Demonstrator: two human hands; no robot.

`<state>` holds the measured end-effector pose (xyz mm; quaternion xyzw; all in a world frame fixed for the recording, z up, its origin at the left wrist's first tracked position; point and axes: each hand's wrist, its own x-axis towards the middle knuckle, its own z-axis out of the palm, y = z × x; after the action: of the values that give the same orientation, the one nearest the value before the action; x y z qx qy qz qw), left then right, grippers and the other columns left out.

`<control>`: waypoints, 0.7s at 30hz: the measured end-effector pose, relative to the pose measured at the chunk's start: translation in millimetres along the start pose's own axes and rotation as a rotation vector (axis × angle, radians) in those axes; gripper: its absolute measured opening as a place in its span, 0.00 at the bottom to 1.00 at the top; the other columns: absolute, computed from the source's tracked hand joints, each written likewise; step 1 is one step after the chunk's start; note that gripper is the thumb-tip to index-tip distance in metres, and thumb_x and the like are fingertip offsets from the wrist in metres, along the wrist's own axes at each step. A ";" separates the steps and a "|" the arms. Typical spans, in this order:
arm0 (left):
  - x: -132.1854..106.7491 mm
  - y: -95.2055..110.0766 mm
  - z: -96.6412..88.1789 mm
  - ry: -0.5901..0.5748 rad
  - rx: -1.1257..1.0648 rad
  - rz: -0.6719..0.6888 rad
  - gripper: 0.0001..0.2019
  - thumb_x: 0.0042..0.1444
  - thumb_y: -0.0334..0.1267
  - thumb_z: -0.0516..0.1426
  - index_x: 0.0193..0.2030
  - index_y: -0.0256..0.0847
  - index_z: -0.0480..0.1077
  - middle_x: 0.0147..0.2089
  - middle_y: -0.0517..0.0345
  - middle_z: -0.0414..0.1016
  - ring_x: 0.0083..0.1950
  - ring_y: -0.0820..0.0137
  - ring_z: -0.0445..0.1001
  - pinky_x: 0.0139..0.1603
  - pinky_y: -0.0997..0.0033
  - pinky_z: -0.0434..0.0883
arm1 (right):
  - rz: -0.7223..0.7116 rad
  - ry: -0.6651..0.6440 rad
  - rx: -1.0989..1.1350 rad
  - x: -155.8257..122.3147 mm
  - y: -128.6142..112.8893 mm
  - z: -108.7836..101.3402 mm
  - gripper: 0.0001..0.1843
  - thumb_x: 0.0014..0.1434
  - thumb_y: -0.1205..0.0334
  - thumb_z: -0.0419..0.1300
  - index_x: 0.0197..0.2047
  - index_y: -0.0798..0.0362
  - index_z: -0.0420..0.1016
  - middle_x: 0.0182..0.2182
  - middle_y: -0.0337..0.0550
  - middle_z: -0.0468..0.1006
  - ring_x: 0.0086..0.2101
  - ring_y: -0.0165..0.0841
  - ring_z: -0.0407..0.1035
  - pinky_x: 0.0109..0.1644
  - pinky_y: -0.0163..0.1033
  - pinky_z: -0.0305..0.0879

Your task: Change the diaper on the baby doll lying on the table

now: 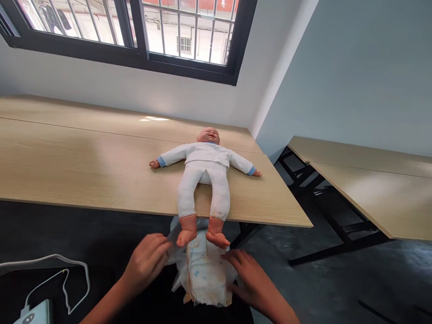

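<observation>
A baby doll (204, 173) in white clothes lies on its back on the wooden table (84, 166), arms spread, its bare feet hanging over the near edge. Below the feet a white diaper (202, 272) is held in front of me. My left hand (146, 261) grips the diaper's left edge with curled fingers. My right hand (248, 276) rests on its right side, fingers stretched along it.
A second wooden table (364, 189) stands to the right, with black metal legs (317, 216) and dark floor between the two. A white power bank (33, 312) with a white cable (67, 279) lies at the bottom left. A barred window (135, 31) is above.
</observation>
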<state>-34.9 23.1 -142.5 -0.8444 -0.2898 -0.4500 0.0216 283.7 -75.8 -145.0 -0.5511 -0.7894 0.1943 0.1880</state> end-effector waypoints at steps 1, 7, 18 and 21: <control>-11.1 3.4 2.7 -0.129 0.001 0.034 0.13 0.61 0.24 0.53 0.46 0.44 0.72 0.41 0.55 0.78 0.44 0.65 0.77 0.44 0.67 0.75 | -0.023 -0.042 -0.026 -3.3 0.6 8.4 0.40 0.45 0.73 0.63 0.63 0.46 0.68 0.58 0.52 0.72 0.55 0.52 0.68 0.55 0.54 0.71; -33.9 8.9 43.3 -0.584 -0.110 -0.166 0.32 0.52 0.26 0.61 0.64 0.51 0.68 0.68 0.49 0.65 0.67 0.49 0.66 0.62 0.47 0.70 | -0.220 0.214 -0.046 7.2 -8.9 28.0 0.26 0.52 0.76 0.54 0.50 0.45 0.77 0.61 0.48 0.69 0.61 0.49 0.62 0.59 0.58 0.67; 35.6 59.7 46.1 -0.612 -1.050 -0.341 0.37 0.53 0.71 0.54 0.67 0.61 0.62 0.70 0.58 0.62 0.70 0.49 0.61 0.71 0.49 0.61 | 0.311 0.889 0.560 18.1 -56.0 -44.5 0.15 0.67 0.49 0.56 0.39 0.49 0.76 0.25 0.39 0.76 0.22 0.32 0.68 0.22 0.32 0.63; 47.9 85.5 64.3 -0.549 -1.078 -0.498 0.31 0.51 0.58 0.63 0.61 0.57 0.67 0.56 0.54 0.75 0.55 0.53 0.75 0.56 0.56 0.75 | 0.467 0.867 0.888 41.3 -62.5 -69.2 0.21 0.62 0.40 0.60 0.37 0.51 0.73 0.25 0.39 0.73 0.23 0.33 0.67 0.23 0.33 0.64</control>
<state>77.2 -6.3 -124.4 -0.7288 -0.2054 -0.2919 -0.5844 255.9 -49.8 -50.4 -0.6062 -0.3468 0.2976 0.6509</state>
